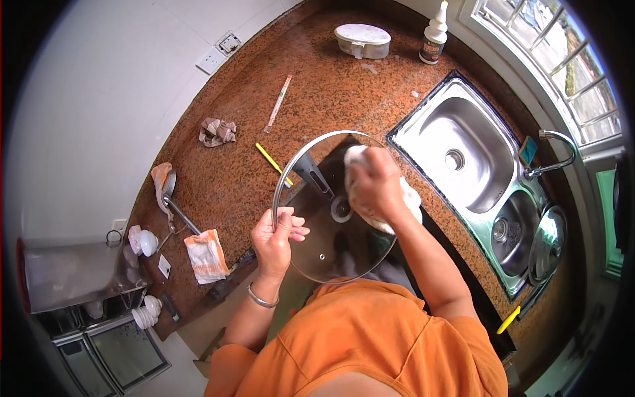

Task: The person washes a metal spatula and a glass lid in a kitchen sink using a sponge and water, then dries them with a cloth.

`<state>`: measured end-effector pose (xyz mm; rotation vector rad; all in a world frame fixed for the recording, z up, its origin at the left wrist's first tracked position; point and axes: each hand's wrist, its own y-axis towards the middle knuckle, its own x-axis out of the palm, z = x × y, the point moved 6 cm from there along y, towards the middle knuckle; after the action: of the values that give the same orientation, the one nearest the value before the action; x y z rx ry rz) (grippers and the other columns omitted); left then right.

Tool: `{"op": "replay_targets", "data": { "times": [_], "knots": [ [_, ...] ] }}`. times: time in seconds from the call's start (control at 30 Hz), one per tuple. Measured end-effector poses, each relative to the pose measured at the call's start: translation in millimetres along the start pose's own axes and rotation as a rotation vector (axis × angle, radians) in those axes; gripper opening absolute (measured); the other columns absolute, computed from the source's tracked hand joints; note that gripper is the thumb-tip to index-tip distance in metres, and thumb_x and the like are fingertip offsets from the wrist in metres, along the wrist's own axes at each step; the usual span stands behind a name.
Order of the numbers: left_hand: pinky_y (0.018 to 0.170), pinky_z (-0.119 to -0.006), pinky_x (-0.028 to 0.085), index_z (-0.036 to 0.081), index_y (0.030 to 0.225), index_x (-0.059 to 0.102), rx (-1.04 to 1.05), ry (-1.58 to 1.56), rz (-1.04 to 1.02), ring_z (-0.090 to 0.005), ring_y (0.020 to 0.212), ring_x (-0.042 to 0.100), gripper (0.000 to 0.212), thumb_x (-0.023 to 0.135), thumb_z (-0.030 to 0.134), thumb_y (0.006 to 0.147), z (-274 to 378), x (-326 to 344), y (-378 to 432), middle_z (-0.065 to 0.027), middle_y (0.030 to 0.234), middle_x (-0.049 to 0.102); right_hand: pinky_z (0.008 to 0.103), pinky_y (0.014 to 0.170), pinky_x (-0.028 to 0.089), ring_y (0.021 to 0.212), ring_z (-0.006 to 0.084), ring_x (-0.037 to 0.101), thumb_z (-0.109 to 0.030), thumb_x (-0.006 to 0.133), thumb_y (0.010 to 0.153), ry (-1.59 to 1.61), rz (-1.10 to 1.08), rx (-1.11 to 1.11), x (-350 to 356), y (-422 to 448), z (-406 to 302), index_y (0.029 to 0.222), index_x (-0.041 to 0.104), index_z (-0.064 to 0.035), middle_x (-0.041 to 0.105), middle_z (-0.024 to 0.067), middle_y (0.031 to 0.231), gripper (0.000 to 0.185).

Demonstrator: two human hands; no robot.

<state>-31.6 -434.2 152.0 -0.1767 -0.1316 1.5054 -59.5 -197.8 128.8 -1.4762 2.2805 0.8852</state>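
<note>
A round glass pot lid [322, 233] with a metal rim is held up before my orange shirt. My left hand [279, 238] grips the rim at its left side, thumb towards me. In my right hand [379, 181] is a bunched white cloth [412, 196], pressed against the upper right of the glass. A dark grey slotted handle [312, 173] shows through the lid, close to the round fitting [341, 208] at its middle. The small metal vent hole [322, 257] is lower down. Part of the cloth is hidden by my right hand.
Right of the lid is a steel double sink [426, 129] with a tap [560, 159]; another glass lid [547, 245] leans there. A yellow-handled utensil [508, 320] lies nearby. Leftward lie a yellow stick [270, 160], a crumpled cloth [217, 132] and an orange-white cloth [206, 257].
</note>
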Motion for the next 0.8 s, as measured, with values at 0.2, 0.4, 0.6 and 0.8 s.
{"op": "replay_targets", "data": {
  "times": [0.2, 0.4, 0.6, 0.8],
  "knots": [
    [0.056, -0.024, 0.051, -0.002, 0.099, 0.058, 0.046, -0.013, 0.093, -0.0137, 0.063, 0.063, 0.02, 0.053, 0.018, 0.097, -11, -12, 6, -0.0106, 0.08, 0.066, 0.0429, 0.054, 0.048, 0.067, 0.0355, 0.058, -0.008, 0.067, 0.072, 0.374, -0.415, -0.307, 35, -69, -91, 0.085, 0.051, -0.0076, 0.049, 0.0134, 0.077, 0.021],
    [0.055, -0.025, 0.052, -0.004, 0.102, 0.057, 0.08, 0.002, 0.13, -0.0179, 0.063, 0.066, 0.023, 0.054, 0.018, 0.097, -3, -21, 2, -0.0128, 0.08, 0.067, 0.0465, 0.055, 0.048, 0.062, 0.0358, 0.059, -0.016, 0.063, 0.076, -0.261, -0.603, -0.036, 25, -105, 49, 0.088, 0.059, -0.0147, 0.056, 0.0119, 0.079, 0.012],
    [0.056, -0.026, 0.052, -0.004, 0.102, 0.057, 0.075, 0.072, 0.117, -0.0197, 0.063, 0.066, 0.025, 0.054, 0.02, 0.097, 3, -29, 4, -0.0145, 0.081, 0.067, 0.0478, 0.062, 0.049, 0.074, 0.0395, 0.061, -0.017, 0.066, 0.081, -0.16, -0.08, 0.088, -28, -28, 66, 0.093, 0.056, -0.0102, 0.057, 0.0149, 0.086, 0.018],
    [0.057, -0.027, 0.052, -0.004, 0.103, 0.056, 0.12, 0.095, 0.087, -0.0207, 0.064, 0.066, 0.025, 0.052, 0.02, 0.097, 7, -7, 5, -0.0158, 0.082, 0.067, 0.0475, 0.058, 0.049, 0.068, 0.0382, 0.06, -0.008, 0.063, 0.078, -0.046, -0.253, -0.09, 19, -45, 44, 0.096, 0.055, -0.0091, 0.054, 0.0157, 0.082, 0.019]
  ]
}}
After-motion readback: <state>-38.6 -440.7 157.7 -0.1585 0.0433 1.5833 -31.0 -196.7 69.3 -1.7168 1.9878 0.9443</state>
